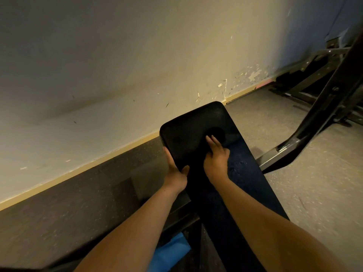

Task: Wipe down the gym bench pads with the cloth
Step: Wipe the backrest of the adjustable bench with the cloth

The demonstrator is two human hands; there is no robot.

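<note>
Lengthwise, the bench pad (186, 134) is seen running from the near bottom edge away toward the wall (137, 65), its rounded far end pointed up and slightly left. Its left edge is gripped by the left hand (175, 171) (thumb on top, fingers curled under), while a dark cloth (217, 132) near that far end is pressed flat by the right hand (216, 160), fingers fairly straight.
</note>
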